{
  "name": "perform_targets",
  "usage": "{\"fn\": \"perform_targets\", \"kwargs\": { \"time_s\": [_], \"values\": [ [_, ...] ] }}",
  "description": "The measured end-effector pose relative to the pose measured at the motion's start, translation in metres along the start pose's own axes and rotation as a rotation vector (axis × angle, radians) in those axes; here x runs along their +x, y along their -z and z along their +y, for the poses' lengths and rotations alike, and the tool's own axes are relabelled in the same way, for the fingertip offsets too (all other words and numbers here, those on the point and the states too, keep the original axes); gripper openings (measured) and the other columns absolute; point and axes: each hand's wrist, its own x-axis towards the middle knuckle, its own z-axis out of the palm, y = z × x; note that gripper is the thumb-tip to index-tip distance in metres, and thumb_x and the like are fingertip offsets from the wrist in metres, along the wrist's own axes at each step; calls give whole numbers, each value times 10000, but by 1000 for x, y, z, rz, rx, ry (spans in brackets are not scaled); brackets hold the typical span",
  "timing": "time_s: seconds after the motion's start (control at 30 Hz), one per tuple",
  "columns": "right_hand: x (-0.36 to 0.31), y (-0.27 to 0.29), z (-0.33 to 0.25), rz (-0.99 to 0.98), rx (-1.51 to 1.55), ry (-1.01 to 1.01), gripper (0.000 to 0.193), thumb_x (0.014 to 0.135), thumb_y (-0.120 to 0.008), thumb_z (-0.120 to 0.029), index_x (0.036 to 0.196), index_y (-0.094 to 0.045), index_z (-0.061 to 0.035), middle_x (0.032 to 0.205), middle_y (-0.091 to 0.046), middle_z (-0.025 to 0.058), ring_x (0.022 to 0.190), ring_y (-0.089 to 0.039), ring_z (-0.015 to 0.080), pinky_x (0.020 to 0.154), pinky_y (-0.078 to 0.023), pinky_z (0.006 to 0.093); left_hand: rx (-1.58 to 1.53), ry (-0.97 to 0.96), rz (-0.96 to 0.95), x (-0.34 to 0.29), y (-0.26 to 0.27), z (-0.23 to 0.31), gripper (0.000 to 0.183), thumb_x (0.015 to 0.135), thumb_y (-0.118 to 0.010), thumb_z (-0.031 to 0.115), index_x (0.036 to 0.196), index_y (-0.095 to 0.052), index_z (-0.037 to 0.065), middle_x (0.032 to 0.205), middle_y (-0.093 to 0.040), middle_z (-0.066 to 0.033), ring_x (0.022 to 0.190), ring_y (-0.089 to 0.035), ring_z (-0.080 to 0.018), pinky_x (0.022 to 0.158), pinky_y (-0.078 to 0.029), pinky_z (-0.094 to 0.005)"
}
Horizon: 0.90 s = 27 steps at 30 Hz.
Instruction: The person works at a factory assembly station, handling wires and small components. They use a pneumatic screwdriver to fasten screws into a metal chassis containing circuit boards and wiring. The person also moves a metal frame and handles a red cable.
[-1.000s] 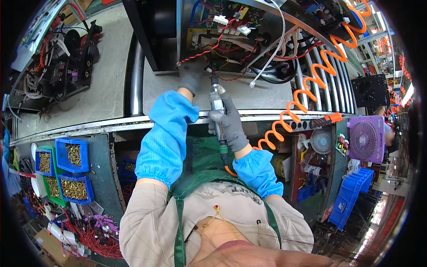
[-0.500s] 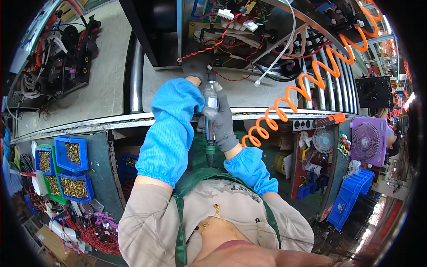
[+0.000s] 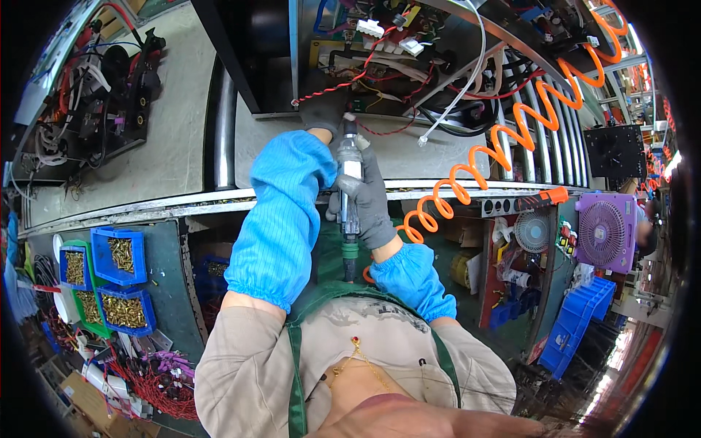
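Pneumatic screwdriver (image 3: 349,191), a slim grey and silver metal tool with a white band near its upper body and a green collar at its lower end, stands near the centre of the view, its tip pointing toward twelve o'clock at the lower edge of an open black metal chassis (image 3: 380,66) filled with red, white and black wiring. An orange coiled air hose (image 3: 504,142) runs from the tool's base out toward two o'clock. The right hand (image 3: 369,204), in a dark grey glove, is wrapped closed around the tool's body. The left hand (image 3: 321,117), also in a grey glove, rests at the chassis edge just beside the tool's tip; whether its fingers grip anything cannot be told. Both forearms wear bright blue sleeve covers (image 3: 281,219). The chassis sits on a grey work surface (image 3: 175,146). At eight o'clock, blue plastic bins (image 3: 117,252) hold brass-coloured screws. At three o'clock stands a purple fan (image 3: 604,233).
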Motion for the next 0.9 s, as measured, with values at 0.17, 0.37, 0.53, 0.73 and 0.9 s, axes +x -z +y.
{"fn": "perform_targets", "kwargs": {
  "time_s": [0.17, 0.37, 0.53, 0.73, 0.9],
  "values": [
    [1, 3, -2, -29, -44, -2, 767, 751, -609, -86, 1410, -243, -229, 843, -540, 97, 478, -565, 174, 419, -528, 308, 100, -71, 99, 6, -14, -9, 281, 867, -458, 308, 835, -661, 115, 805, -643, -149, 721, -634, -331, 628, -489, -429],
    [-2, 7, -9, -25, -139, -16, 755, 760, -617, -131, 1409, -244, -231, 805, -544, 96, 477, -563, 174, 416, -519, 307, -19, 85, 1, 0, 7, 5, 307, 841, -488, 358, 882, -645, 97, 842, -649, -133, 774, -636, -321, 651, -491, -432],
    [-3, 5, -12, -20, -185, -19, 769, 748, -647, -163, 1407, -255, -227, 797, -550, 80, 490, -564, 162, 424, -514, 295, 46, 22, 51, -1, 1, -2, 246, 834, -493, 310, 866, -651, 124, 835, -655, -112, 769, -645, -303, 627, -495, -427],
    [-6, 5, -19, 7, -269, -61, 772, 741, -624, -168, 1414, -252, -228, 826, -550, 73, 510, -561, 152, 442, -513, 285, 158, -65, 79, 0, -10, -5, 186, 826, -499, 251, 846, -658, 156, 827, -662, -86, 763, -656, -280, 598, -500, -421],
    [-7, 9, -20, -30, -259, -50, 728, 789, -602, -139, 1416, -246, -235, 844, -556, 65, 511, -550, 136, 443, -504, 281, 8, 5, 206, -2, -7, 0, 185, 834, -493, 241, 835, -655, 151, 823, -662, -85, 760, -658, -277, 585, -497, -429]
  ]
}}
